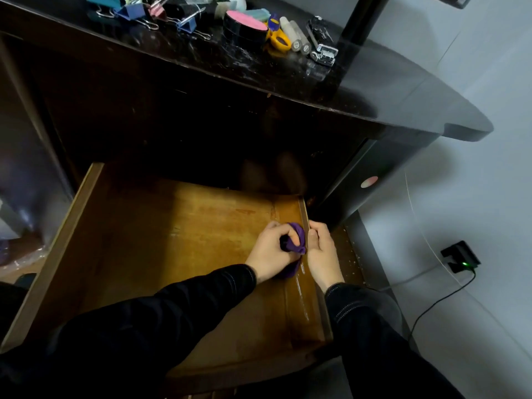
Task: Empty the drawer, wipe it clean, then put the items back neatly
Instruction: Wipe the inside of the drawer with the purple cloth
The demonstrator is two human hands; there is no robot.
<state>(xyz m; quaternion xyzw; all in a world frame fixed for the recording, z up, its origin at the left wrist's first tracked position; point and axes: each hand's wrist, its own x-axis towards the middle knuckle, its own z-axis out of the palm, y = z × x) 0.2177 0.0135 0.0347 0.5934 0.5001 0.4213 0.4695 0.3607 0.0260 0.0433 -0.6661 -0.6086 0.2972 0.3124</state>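
Hands meet at the right side of a pulled-out brown wooden drawer (172, 240), which juts from under a dark, glossy desk top (374, 90) and shows a bare floor with nothing lying in it. The left hand (269, 250) has its fingers curled round a crumpled purple cloth (296, 237) and presses it against the drawer floor, right up against the drawer's right side wall (304, 214). The right hand (321, 249) sits just beside it on the other side of that wall, its fingers hooked over the rim and gripping it. A shiny streak runs along the drawer floor beside the wall, nearer the person than the cloth. Both arms wear dark sleeves with pale stitching at the cuffs.

Up on the desk top, well apart from the drawer, lies a row of small things: a heap of coloured metal binder clips (161, 12) at the left, a round black tin with a pink top (244, 25), a small yellow and blue tool (277, 34) touching it, two pale grey cylinders (296, 36) side by side, and a silver metal stapler-like tool (322, 44) at the right end.

On the pale floor to the right of the desk, a black charger block with a green light (460, 256) lies with a dark cable (431, 306) trailing from it.
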